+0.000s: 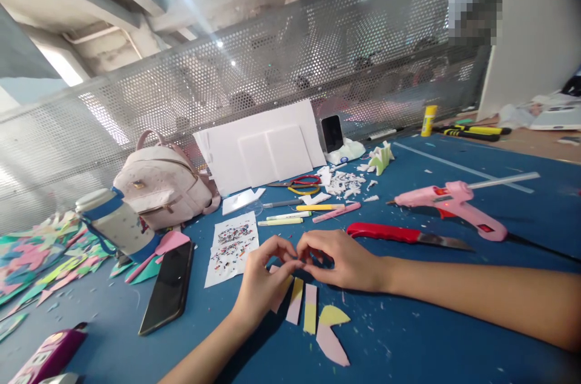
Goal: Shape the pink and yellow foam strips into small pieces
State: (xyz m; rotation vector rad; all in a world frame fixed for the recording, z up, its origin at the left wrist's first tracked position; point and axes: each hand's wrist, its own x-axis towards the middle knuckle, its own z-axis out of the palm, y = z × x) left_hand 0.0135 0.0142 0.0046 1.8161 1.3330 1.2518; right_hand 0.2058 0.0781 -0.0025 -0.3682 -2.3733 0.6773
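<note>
Both hands low over the blue-topped bench [408,344], held close together, fingers curled inward, fingertips and thumbs meeting or nearly so. Left hand [263,278] comes up from the near edge; right hand [342,260] reaches in from the right, its forearm lying across the bench. Whether anything small is pinched between the fingertips cannot be told; the fingers cover the spot.

Just beneath and on the near side of the hands: a narrow flat strip, yellow at one end and pink at the other [295,301], and beside it a second pink-and-yellow flat strip [310,309], coloured the opposite way round. Another pale piece is partly hidden by the left hand. To the right of the strips, apart from them, a curved yellow-and-pink cut-out [333,335].

Beyond the right hand, a red-handled knife with a metal blade [385,232]; farther right, a pink glue gun with a clear stick in its back [454,202]. Beyond the left hand, a white paper sheet strewn with multicoloured crumbs [231,248]. Left of it, a black flat smartphone [167,287]. Past the hands, several slim markers lie near red-and-yellow-handled scissors [303,183].
</note>
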